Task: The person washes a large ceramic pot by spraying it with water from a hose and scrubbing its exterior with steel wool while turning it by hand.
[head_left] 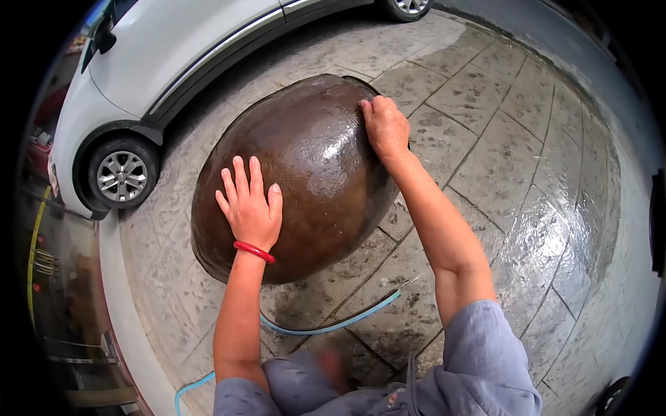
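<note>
A large, wet, dark brown dome (298,187), rounded like a big shell, lies on the paving in front of me. A dark rim shows at its upper right; its underside is hidden. My left hand (250,208) rests flat on the dome's left part, fingers spread, a red bangle (254,252) around the wrist. At the upper right edge of the dome is my right hand (385,125), its fingers curled closed against it. Whatever those fingers hold, if anything, is hidden.
A blue hose (361,317) curves over the stone paving (479,159) near my legs. A white car (173,55) is parked beyond the dome, its front wheel (122,173) at the left. The ground at the right is wet and shiny. A pale kerb (128,305) runs along the left.
</note>
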Demonstrator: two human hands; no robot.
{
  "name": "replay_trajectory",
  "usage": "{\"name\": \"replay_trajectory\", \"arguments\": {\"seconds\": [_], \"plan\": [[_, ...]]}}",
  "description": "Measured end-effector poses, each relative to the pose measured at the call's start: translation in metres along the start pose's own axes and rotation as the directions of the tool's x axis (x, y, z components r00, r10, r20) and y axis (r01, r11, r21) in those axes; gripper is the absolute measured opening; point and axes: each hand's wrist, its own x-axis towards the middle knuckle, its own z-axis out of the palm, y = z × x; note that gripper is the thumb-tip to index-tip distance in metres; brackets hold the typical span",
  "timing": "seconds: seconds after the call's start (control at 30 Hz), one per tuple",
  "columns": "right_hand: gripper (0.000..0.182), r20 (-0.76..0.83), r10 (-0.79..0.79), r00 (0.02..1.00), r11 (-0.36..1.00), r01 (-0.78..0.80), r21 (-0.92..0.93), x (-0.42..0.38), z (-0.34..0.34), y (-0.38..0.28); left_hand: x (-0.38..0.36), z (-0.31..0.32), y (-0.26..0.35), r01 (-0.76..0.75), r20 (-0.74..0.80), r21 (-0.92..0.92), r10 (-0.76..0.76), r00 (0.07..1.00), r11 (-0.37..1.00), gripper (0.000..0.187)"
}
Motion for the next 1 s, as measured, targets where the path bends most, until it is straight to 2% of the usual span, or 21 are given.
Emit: {"name": "replay_trajectory", "arguments": {"seconds": [0.03,0.07,0.1,0.17,0.23,0.27,0.3,0.37,0.43,0.57,0.6,0.63,0.67,0.77,0.8,0.9,0.93,0.97,1.0], "plan": [[0.022,-0.013,-0.043,0.999,0.998,0.043,0.055,-0.014,-0.004,-0.013,0.003,0.001,0.002,-0.008,0.001,0.014,0.008,1.000,1.000,0.058],[0.024,-0.027,-0.198,0.980,0.961,0.199,0.189,-0.040,-0.012,-0.049,0.004,0.001,0.003,-0.004,-0.005,0.024,0.004,1.000,1.000,0.058],[0.024,-0.029,-0.187,0.982,0.965,0.189,0.182,-0.045,-0.020,-0.058,0.003,0.001,0.002,-0.009,0.000,0.035,0.009,1.000,0.999,0.058],[0.029,0.043,-0.374,0.927,0.886,0.342,0.313,-0.060,-0.032,-0.069,-0.001,0.000,-0.001,-0.017,-0.013,0.002,0.017,1.000,1.000,0.057],[0.026,-0.087,-0.105,0.991,0.988,0.114,0.100,-0.027,-0.008,-0.008,-0.003,0.002,-0.002,-0.035,-0.032,0.024,0.036,0.999,0.999,0.057],[0.024,-0.025,0.132,0.991,0.991,-0.132,0.005,-0.013,-0.008,0.023,0.000,0.002,-0.001,-0.031,-0.031,0.023,0.032,0.999,0.999,0.057],[0.030,-0.006,0.296,0.955,0.955,-0.296,-0.022,-0.004,-0.015,0.030,0.003,0.003,0.001,-0.025,-0.037,0.037,0.027,0.999,0.999,0.056],[0.026,-0.089,0.156,0.984,0.988,-0.155,0.021,-0.040,-0.011,0.013,0.000,0.002,0.004,-0.036,-0.019,0.047,0.036,0.999,0.998,0.056],[0.029,-0.143,-0.178,0.974,0.962,0.203,0.181,-0.092,-0.023,-0.050,0.005,0.005,0.004,-0.015,-0.022,0.062,0.016,1.000,0.998,0.056],[0.031,-0.215,-0.236,0.948,0.928,0.285,0.241,-0.103,-0.021,-0.032,-0.003,0.005,-0.002,-0.045,-0.029,0.013,0.045,0.999,0.999,0.056],[0.029,-0.228,-0.043,0.973,0.979,0.086,0.184,-0.092,-0.012,0.003,-0.006,0.004,-0.005,-0.053,-0.013,0.023,0.053,0.998,0.998,0.056],[0.028,-0.183,0.207,0.961,0.977,-0.193,0.092,-0.084,-0.009,0.039,-0.006,0.004,-0.005,-0.046,-0.013,0.018,0.046,0.999,0.999,0.056],[0.028,-0.194,0.208,0.959,0.977,-0.194,0.090,-0.094,-0.005,0.042,-0.002,0.004,-0.002,-0.044,-0.022,0.007,0.044,0.999,0.999,0.055],[0.029,-0.239,0.433,0.869,0.894,-0.379,0.240,-0.131,0.002,0.028,0.001,0.008,-0.002,-0.027,-0.017,0.035,0.028,0.999,0.999,0.054],[0.029,-0.247,0.438,0.864,0.892,-0.384,0.237,-0.135,-0.002,0.018,0.002,0.009,-0.004,-0.042,-0.024,0.033,0.043,0.999,0.999,0.054],[0.026,-0.267,0.083,0.960,0.925,0.025,0.378,-0.152,-0.014,-0.022,0.000,0.007,-0.011,-0.079,-0.026,0.008,0.079,0.997,0.997,0.053],[0.025,-0.232,0.291,0.928,0.909,-0.192,0.371,-0.144,-0.008,0.002,0.000,0.008,-0.015,-0.107,-0.034,0.007,0.107,0.994,0.994,0.052],[0.028,-0.213,0.522,0.826,0.822,-0.420,0.385,-0.140,0.004,0.038,0.001,0.007,-0.018,-0.110,-0.029,0.004,0.110,0.994,0.994,0.052],[0.033,-0.093,0.713,0.695,0.666,-0.629,0.402,-0.142,0.012,0.071,0.002,0.008,-0.018,-0.108,-0.033,0.012,0.108,0.994,0.994,0.052]]}}
